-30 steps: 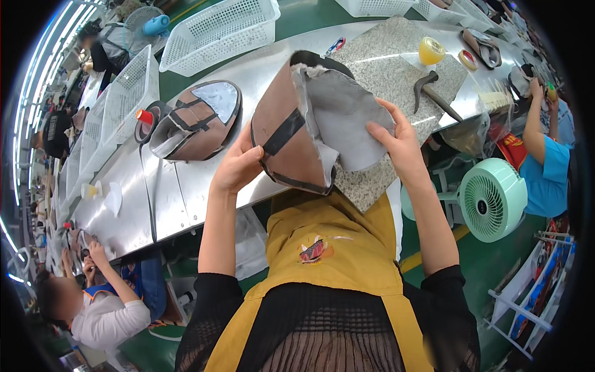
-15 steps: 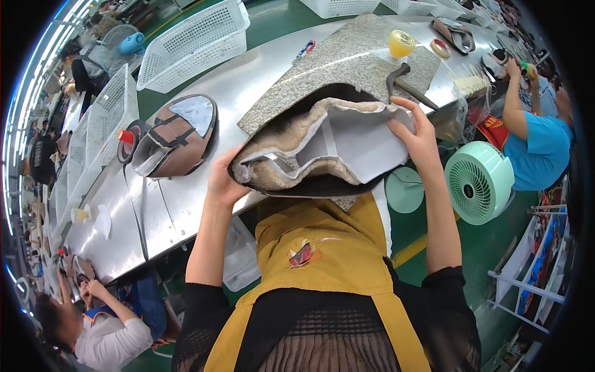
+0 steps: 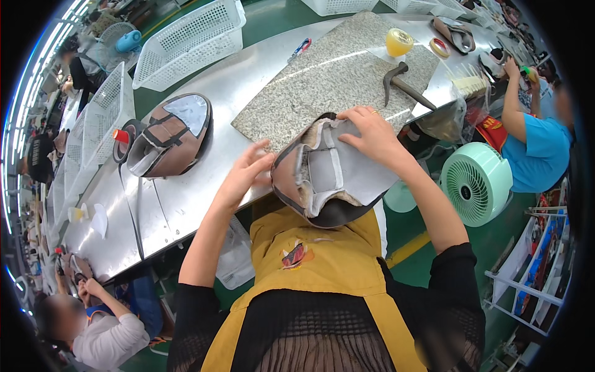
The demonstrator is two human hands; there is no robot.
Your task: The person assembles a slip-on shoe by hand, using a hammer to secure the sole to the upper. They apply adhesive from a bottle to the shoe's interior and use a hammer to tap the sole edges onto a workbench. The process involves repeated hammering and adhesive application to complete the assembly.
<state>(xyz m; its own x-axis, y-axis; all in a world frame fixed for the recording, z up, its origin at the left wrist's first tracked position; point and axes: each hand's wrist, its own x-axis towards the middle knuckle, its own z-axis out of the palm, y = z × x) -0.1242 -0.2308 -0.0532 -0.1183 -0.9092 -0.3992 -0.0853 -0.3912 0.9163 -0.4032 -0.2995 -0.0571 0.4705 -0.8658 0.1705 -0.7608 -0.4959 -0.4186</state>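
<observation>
In front of my apron I have a brown shoe upper [image 3: 287, 178] with pale fleece, a grey lining and a black edge; its inside faces up. My right hand [image 3: 370, 135] grips its far right rim, the fingers over the edge and the thumb on the grey lining. At its left side is my left hand [image 3: 248, 172], fingers spread and a little blurred; whether they touch the upper I cannot tell. Another brown shoe upper [image 3: 175, 139] with dark straps and a shiny silvery patch lies on the metal table [image 3: 164, 208] to the left.
On a speckled stone slab [image 3: 310, 68] lie a hammer [image 3: 409, 87] and a yellow-filled jar [image 3: 398, 43]. A tape roll [image 3: 440, 47] is beyond. White baskets [image 3: 192, 46] line the far side. A green fan [image 3: 476, 185] stands right, near a co-worker in blue [image 3: 545, 149].
The upper has turned and tipped, showing its brown outside at the left. My left hand has let go of its left edge and spread. My right hand has shifted left along the far rim.
</observation>
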